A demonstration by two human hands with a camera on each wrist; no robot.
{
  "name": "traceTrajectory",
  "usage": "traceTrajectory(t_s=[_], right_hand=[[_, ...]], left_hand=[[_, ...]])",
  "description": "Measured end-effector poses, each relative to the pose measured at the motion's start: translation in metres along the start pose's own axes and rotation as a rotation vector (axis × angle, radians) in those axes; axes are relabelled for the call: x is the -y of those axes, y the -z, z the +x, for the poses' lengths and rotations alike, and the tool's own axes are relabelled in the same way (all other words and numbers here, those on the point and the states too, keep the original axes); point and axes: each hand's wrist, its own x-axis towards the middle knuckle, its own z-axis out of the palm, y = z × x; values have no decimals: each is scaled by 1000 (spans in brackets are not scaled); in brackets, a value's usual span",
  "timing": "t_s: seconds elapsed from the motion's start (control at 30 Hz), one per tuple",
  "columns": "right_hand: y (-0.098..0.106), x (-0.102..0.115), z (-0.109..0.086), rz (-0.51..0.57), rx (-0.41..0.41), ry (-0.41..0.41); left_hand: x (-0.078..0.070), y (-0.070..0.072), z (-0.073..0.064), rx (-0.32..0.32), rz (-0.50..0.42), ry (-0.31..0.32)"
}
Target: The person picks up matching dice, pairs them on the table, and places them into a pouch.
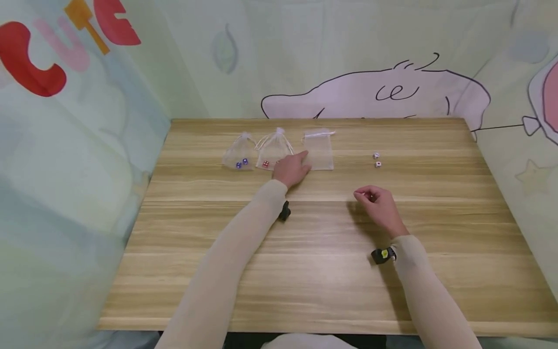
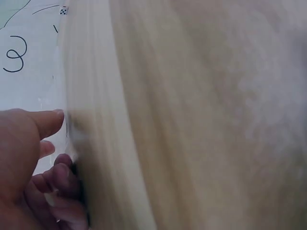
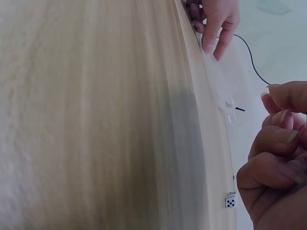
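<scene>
Three sheer white drawstring pouches lie in a row towards the table's back. Blue dice (image 1: 241,163) show through the left pouch (image 1: 245,145). The middle pouch (image 1: 275,143) has a red die (image 1: 265,164) inside; my left hand (image 1: 291,169) covers its right part. The fingers of that hand reach to the left edge of the flat right pouch (image 1: 320,152), where no dice show. My right hand (image 1: 378,207) hovers over the table, fingers loosely curled, with nothing visible in it. Beyond it sit two white dice (image 1: 377,160).
The wooden table (image 1: 314,291) ends at a printed cloth backdrop (image 1: 187,58) behind and at both sides. A black wrist camera (image 1: 381,255) is strapped to my right wrist, another (image 1: 285,212) to my left.
</scene>
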Motion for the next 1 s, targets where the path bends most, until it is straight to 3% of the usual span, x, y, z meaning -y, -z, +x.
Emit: traceTrajectory(t_s=[0.2, 0.57, 1.0], right_hand=[[6, -1, 7, -61, -36, 19], [30, -3, 28, -54, -285, -103], [36, -22, 65, -118, -269, -256]], left_hand=[[-2, 2, -1, 47, 40, -4], [-5, 0, 0, 41, 56, 3], [-3, -6, 1, 32, 55, 43]])
